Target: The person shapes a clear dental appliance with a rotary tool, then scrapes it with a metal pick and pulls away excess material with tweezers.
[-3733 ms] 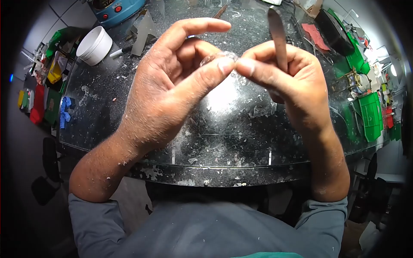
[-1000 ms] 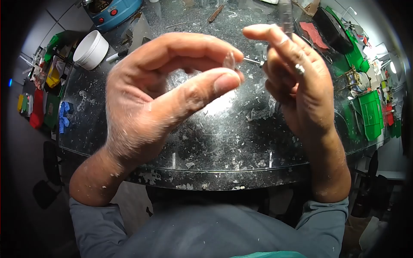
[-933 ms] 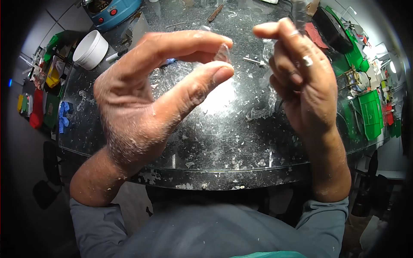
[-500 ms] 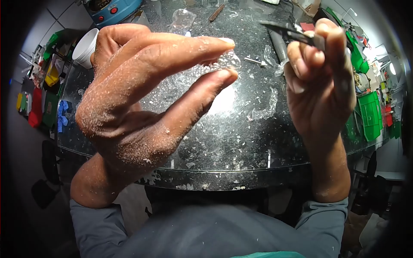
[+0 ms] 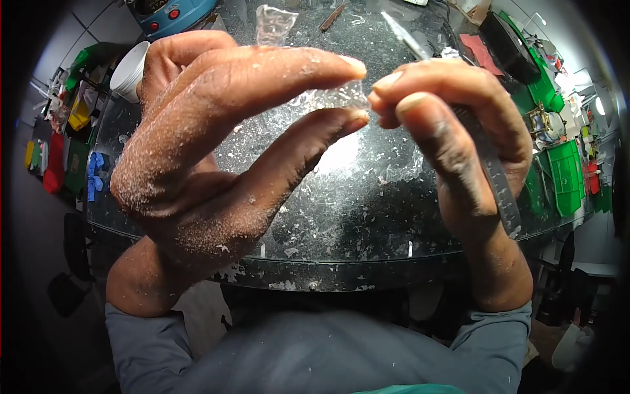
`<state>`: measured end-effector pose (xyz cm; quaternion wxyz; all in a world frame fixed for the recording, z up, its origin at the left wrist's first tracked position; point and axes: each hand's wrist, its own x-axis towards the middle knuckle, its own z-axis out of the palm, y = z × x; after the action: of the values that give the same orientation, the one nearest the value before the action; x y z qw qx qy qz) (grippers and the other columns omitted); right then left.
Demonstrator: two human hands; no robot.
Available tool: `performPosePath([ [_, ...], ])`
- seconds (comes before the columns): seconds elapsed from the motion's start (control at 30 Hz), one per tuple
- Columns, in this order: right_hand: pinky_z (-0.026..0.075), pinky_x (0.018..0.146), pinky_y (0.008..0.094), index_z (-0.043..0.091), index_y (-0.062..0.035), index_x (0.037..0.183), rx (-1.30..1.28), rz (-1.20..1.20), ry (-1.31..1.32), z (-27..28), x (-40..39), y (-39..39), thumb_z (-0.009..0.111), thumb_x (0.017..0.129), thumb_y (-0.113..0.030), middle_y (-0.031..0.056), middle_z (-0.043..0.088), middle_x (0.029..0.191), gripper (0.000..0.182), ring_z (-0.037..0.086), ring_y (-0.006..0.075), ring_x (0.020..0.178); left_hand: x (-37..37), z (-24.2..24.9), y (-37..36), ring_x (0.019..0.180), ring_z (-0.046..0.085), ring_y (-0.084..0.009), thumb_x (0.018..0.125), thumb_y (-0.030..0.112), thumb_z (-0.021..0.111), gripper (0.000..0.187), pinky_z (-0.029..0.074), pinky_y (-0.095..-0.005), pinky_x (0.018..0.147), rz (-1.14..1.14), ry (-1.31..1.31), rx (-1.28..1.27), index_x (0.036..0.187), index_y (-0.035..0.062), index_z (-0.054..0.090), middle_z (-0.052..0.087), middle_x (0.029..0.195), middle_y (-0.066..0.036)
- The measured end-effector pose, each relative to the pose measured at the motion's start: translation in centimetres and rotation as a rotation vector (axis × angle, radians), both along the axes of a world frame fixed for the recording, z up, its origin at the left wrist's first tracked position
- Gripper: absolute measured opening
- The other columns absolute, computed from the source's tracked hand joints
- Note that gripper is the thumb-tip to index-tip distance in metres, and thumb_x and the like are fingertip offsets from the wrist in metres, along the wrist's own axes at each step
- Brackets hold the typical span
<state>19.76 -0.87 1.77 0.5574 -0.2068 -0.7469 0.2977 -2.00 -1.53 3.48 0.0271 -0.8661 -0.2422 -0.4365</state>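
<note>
Pinched between the thumb and forefinger of my left hand (image 5: pixel 197 125) is a small clear plastic piece (image 5: pixel 338 98), partly hidden by the fingers. My right hand (image 5: pixel 459 121) is closed around a thin metal knife (image 5: pixel 500 190). Its marked handle runs down past the palm, while a narrow pointed end rises above the fingers. The right fingertips are close to the right edge of the plastic; whether they touch it I cannot tell. Another clear shaped piece (image 5: pixel 274 26) is beyond my left hand.
Scraps and pale dust cover the dark worktop (image 5: pixel 315 223). A white cup (image 5: pixel 129 72) and a blue machine (image 5: pixel 167 16) stand at the back left. A brown stick (image 5: pixel 332 18) lies at the back. Green bins (image 5: pixel 566 177) and a red piece (image 5: pixel 481 52) are at right.
My right hand has come left to the plastic piece and turned, with the knife now steeper and its handle pointing down. My left hand keeps its pinch, almost in place.
</note>
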Motion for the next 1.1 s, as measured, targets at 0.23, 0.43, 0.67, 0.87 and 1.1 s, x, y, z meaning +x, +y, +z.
performPosePath([
  [0.23,0.048,0.076,0.0263,0.062,0.003,0.107,-0.165,-0.111,-0.035,0.2,0.3,0.5,0.057,0.093,-0.014,0.0086,0.065,0.092,0.022,0.061,0.0136,0.083,0.8,-0.4,0.1,0.09,0.053,-0.0174,0.074,-0.002,0.072,0.03,0.042,-0.0308,0.083,0.019,-0.065,-0.119,0.104,-0.0009,0.065,0.067,0.1,-0.009],
  [0.43,0.049,0.078,0.0318,0.065,-0.0052,0.1,0.087,-0.406,-0.631,-1.5,3.3,4.4,0.066,0.083,-0.005,0.0103,0.065,0.09,0.017,0.061,0.024,0.085,1.3,-1.6,0.8,0.084,0.055,-0.008,0.093,0.012,0.056,0.017,0.043,-0.0234,0.08,-0.038,-0.444,-0.524,0.102,-0.0006,0.063,0.064,0.098,-0.008],
  [0.67,0.046,0.085,0.0359,0.065,-0.0086,0.102,0.13,-0.36,-0.831,-1.9,5.1,6.3,0.066,0.076,-0.004,0.0073,0.06,0.094,0.027,0.057,0.0254,0.093,2.9,-1.6,-0.4,0.067,0.048,-0.0025,0.09,0.007,0.063,0.01,0.039,-0.0179,0.06,-0.171,-0.695,-0.797,0.093,0.0007,0.056,0.056,0.083,-0.003],
  [0.87,0.026,0.044,0.0194,0.059,-0.0076,0.097,-0.876,0.311,0.184,-0.7,6.5,6.6,0.056,0.089,-0.015,-0.0062,0.043,0.067,0.012,0.034,0.002,0.052,2.9,-2.2,-0.2,0.07,0.044,-0.0054,0.094,0.014,0.056,0.013,0.037,-0.0205,0.066,-0.134,-0.81,-0.863,0.09,0.0021,0.053,0.053,0.079,-0.002],
  [1.1,0.049,0.053,0.0212,0.055,-0.0024,0.093,-0.465,-0.246,0.24,-0.1,8.0,7.9,0.057,0.086,-0.001,0.0103,0.062,0.082,0.007,0.061,0.012,0.068,1.4,-2.6,0.9,0.071,0.034,-0.0114,0.098,0.028,0.036,0.029,0.036,-0.0279,0.067,-0.319,-0.734,-0.635,0.089,0.0028,0.047,0.037,0.085,-0.005],
])
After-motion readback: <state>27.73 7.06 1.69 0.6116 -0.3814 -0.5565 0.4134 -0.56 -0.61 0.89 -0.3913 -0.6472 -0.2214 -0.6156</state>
